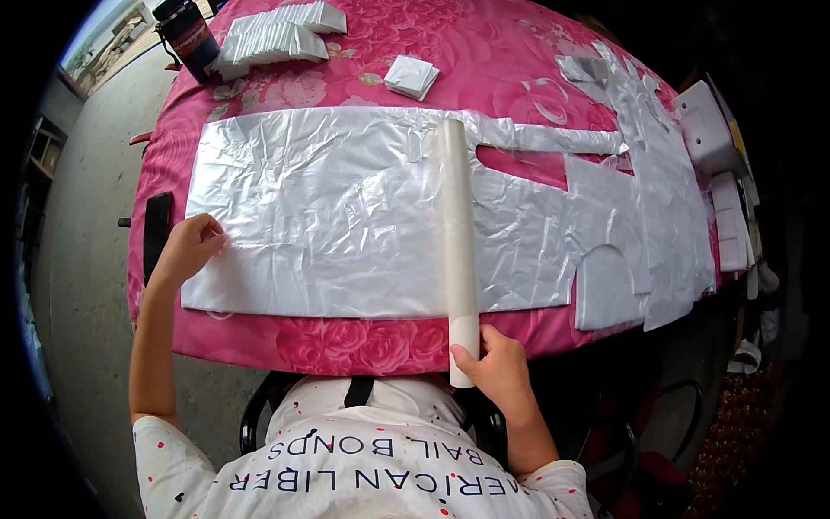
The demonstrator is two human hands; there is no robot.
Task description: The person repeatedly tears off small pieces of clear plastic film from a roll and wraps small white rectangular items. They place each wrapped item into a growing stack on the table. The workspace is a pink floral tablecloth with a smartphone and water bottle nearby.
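Observation:
A thin, see-through plastic sheet (346,216), wrinkled and shiny, lies spread over the table, with a curved cut-out and a strap-like strip toward its right end. At its left edge, my left hand (197,245) is closed, fingertips curled together on the plastic. My right hand (494,365) grips the near end of a long whitish tube (458,233), thumb on top. The tube lies across the sheet from far to near, its near end sticking out past the table's front edge. What my left fingertips pinch is hard to see.
Stacks of folded white packets (277,39) and a smaller pile (411,77) sit at the far side. A dark bottle (188,39) stands far left. More plastic pieces (674,225) cover the right end, beside white boxes (707,130). A black strap-like object (157,229) lies at the left edge.

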